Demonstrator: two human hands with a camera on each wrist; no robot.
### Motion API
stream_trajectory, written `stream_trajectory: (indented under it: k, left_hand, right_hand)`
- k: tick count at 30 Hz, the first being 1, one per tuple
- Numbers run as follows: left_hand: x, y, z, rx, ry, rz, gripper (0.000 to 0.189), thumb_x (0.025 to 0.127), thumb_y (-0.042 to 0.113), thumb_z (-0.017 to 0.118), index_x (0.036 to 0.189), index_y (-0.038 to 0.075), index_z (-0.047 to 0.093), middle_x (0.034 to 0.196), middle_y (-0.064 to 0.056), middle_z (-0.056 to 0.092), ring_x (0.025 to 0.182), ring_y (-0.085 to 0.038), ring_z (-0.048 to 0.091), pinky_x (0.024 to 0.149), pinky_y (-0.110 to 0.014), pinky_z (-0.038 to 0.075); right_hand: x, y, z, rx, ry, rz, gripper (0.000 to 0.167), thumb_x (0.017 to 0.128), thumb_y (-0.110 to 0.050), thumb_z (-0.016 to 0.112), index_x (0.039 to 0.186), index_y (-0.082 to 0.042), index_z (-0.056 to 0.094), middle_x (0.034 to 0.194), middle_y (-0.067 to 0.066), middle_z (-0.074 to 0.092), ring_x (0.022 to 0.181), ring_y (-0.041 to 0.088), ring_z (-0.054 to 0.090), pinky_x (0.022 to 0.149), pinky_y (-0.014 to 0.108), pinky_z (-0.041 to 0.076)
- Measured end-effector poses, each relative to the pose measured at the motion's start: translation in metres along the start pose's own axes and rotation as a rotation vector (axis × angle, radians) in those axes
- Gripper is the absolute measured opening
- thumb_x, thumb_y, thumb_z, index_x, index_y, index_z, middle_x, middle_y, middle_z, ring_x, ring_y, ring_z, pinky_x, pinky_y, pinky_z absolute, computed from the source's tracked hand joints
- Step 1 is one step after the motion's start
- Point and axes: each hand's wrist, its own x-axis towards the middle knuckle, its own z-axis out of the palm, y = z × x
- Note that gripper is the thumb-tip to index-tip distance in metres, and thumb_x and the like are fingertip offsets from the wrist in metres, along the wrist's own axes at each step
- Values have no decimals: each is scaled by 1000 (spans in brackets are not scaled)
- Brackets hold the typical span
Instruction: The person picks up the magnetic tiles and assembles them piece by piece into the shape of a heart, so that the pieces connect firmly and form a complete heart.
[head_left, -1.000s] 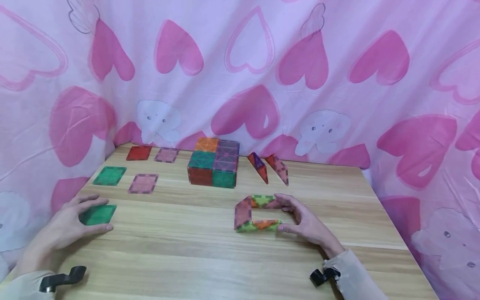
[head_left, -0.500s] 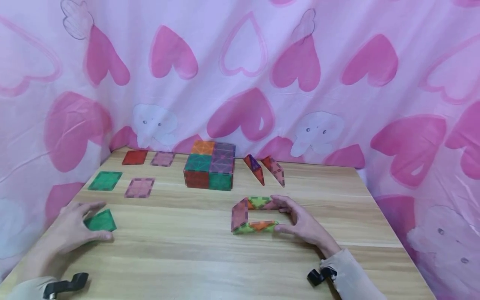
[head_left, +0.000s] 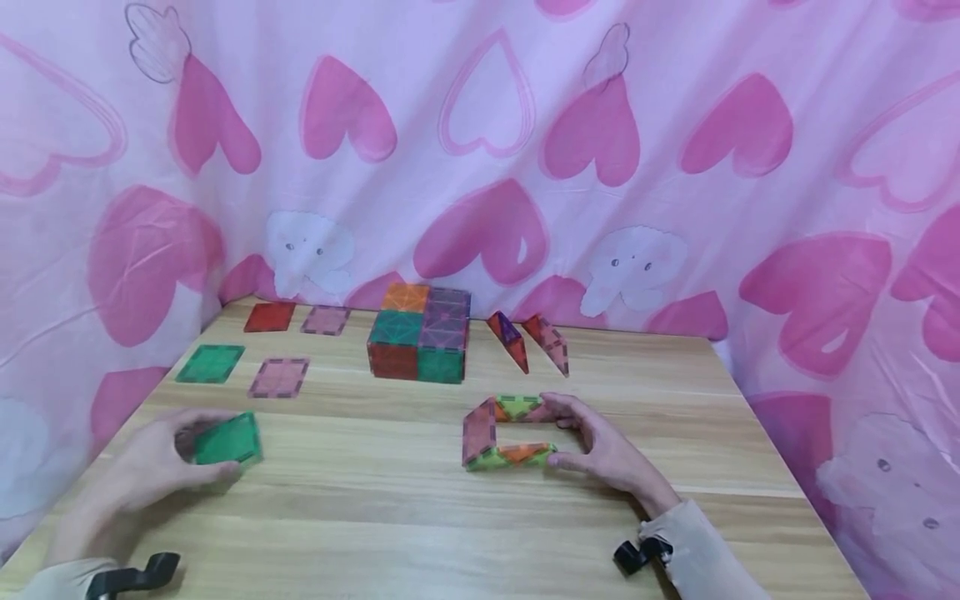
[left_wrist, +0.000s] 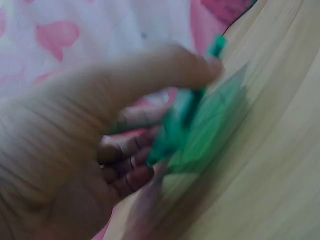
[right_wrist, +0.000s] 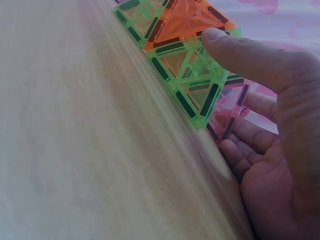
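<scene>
Wooden table (head_left: pixel 360 517) underneath, left hand (head_left: pixel 159 457) pinching with thumb and fingers, right hand (head_left: pixel 606 447) spread wide, holding both sides of the tile frame (head_left: pixel 479 435) resting there, and the green tile (head_left: pixel 227 440), tilted in that left-hand pinch, just above the wood!

At the lower left of the frame, my left hand (head_left: pixel 153 458) holds a tile (head_left: pixel 227 440) over the table (head_left: pixel 360 525). Behind it, at middle left, four flat tiles (head_left: pixel 279 378) lie in two rows. A block (head_left: pixel 420 333) stands to their right, near the centre, two wedges (head_left: pixel 510 342) just right of it. Before these sits a structure (head_left: pixel 479 435), my right hand (head_left: pixel 603 446) touching its right end. A curtain (head_left: pixel 480 117) hangs behind everything.
</scene>
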Motion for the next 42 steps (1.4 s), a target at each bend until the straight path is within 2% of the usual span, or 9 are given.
stream_trajectory:
  k: [3, 7, 10, 13, 17, 21, 29, 35, 42]
  left_hand:
    - [4, 22, 4, -76, 44, 81, 74, 82, 39, 101, 145, 16, 71, 136, -17, 71, 110, -10, 62, 83, -27, 51]
    - [15, 63, 8, -108, 76, 162, 72, 82, 39, 102, 146, 25, 71, 136, -5, 70, 107, -8, 59, 91, -45, 52]
    - [28, 94, 14, -149, 64, 214, 73, 83, 37, 101, 148, 28, 69, 139, 0, 68, 112, -16, 60, 95, -57, 52]
    - [45, 121, 25, -193, 66, 296, 71, 83, 34, 101, 147, 29, 70, 133, 5, 70, 113, -19, 60, 96, -53, 54]
    - [66, 156, 44, -264, 32, 387, 68, 82, 32, 101, 142, 28, 72, 122, 12, 71, 111, -16, 60, 95, -44, 56]
    - [84, 196, 65, -313, -10, 455, 67, 80, 34, 102, 140, 27, 72, 127, 11, 71, 114, -15, 64, 97, -50, 58]
    - [105, 272, 124, -284, -45, 543, 72, 81, 46, 99, 144, 21, 75, 132, 2, 69, 124, -19, 59, 101, -51, 58]
    - [107, 304, 154, -259, -61, 590, 74, 81, 48, 97, 143, 14, 75, 133, -2, 68, 124, -18, 58, 99, -39, 58]
    - [108, 312, 165, -214, -71, 608, 74, 84, 48, 96, 143, 10, 74, 131, -4, 65, 125, -21, 53, 103, -42, 56]
  right_hand:
    - [-1, -1, 0, 4, 4, 27, 89, 96, -11, 88, 171, -10, 39, 157, 7, 63, 146, 32, 57, 120, 24, 43]
    - [1, -5, -2, 12, 2, 54, 91, 95, -14, 90, 171, -16, 40, 159, 8, 61, 149, 32, 54, 121, 23, 42]
    - [3, -5, -4, 5, 2, 57, 92, 94, -14, 90, 171, -15, 40, 159, 8, 61, 150, 32, 54, 121, 23, 42]
    - [4, -3, -5, -10, 6, 51, 92, 94, -14, 91, 171, -14, 40, 159, 8, 62, 149, 33, 55, 121, 24, 42]
    - [4, -1, -4, -28, 5, 57, 90, 94, -16, 91, 170, -18, 42, 159, 6, 62, 148, 31, 55, 120, 24, 43]
    - [3, -1, -4, -43, 3, 63, 89, 96, -18, 90, 170, -20, 42, 157, 2, 64, 147, 29, 56, 121, 24, 43]
    - [1, 1, -1, 0, -3, 22, 89, 96, -13, 89, 170, -10, 40, 154, 9, 66, 144, 36, 58, 121, 29, 45]
    - [1, 0, 2, -8, 6, 47, 86, 97, -15, 89, 169, -18, 43, 160, 3, 60, 147, 28, 57, 121, 28, 45]
    - [1, -6, 2, -4, 20, 53, 87, 95, -15, 90, 168, -20, 44, 161, 4, 58, 146, 22, 56, 120, 27, 45]
